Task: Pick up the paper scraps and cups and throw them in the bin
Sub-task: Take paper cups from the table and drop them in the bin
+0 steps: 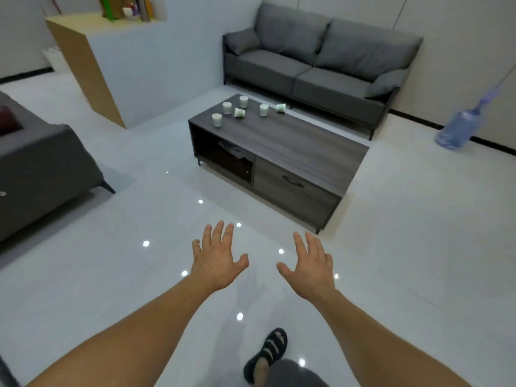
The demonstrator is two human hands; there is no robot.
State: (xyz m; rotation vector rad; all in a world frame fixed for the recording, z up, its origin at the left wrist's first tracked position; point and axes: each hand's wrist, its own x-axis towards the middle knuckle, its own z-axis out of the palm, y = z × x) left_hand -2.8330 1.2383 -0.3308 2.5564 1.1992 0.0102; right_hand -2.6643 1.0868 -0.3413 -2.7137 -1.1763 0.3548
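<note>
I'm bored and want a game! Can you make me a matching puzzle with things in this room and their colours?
Things:
1 sofa
2 bottle
3 sandal
4 cups

Colours:
A black
B white and green
C grey
D blue

Pairs: 1-C, 2-D, 3-A, 4-B

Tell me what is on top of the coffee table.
Six cups sit at the far end of the coffee table: four upright, two tipped over. Their contents are hidden.
</note>
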